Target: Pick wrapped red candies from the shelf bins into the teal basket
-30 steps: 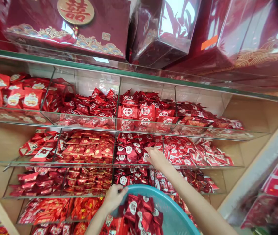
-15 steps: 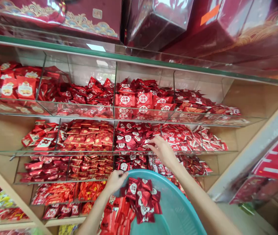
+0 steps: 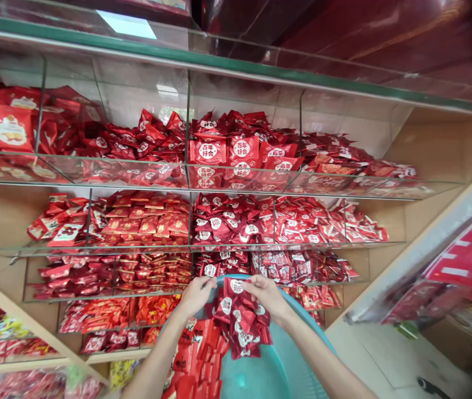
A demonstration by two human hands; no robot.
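A teal plastic basket (image 3: 260,374) is in front of me below the shelves. At its far left rim my left hand (image 3: 197,295) is closed on the edge. My right hand (image 3: 265,296) pinches a small dark red candy packet (image 3: 234,286) with a white label, over the basket near the far rim. Under it lies a pile of similar dark red packets (image 3: 242,327). Brighter red long packets (image 3: 198,352) with dark lettering fill the basket's left side, partly behind my left forearm.
Glass-fronted shelves hold several rows of red wrapped packets, among them dark red ones (image 3: 219,227) straight ahead and white-labelled ones (image 3: 244,148) higher up. A thick glass shelf edge (image 3: 236,67) crosses above. A red and white hanging (image 3: 464,260) is at the right.
My right hand has come down from the shelf's dark red packets to above the basket, a packet in its fingers. My left hand stays on the rim. The view has tilted downward.
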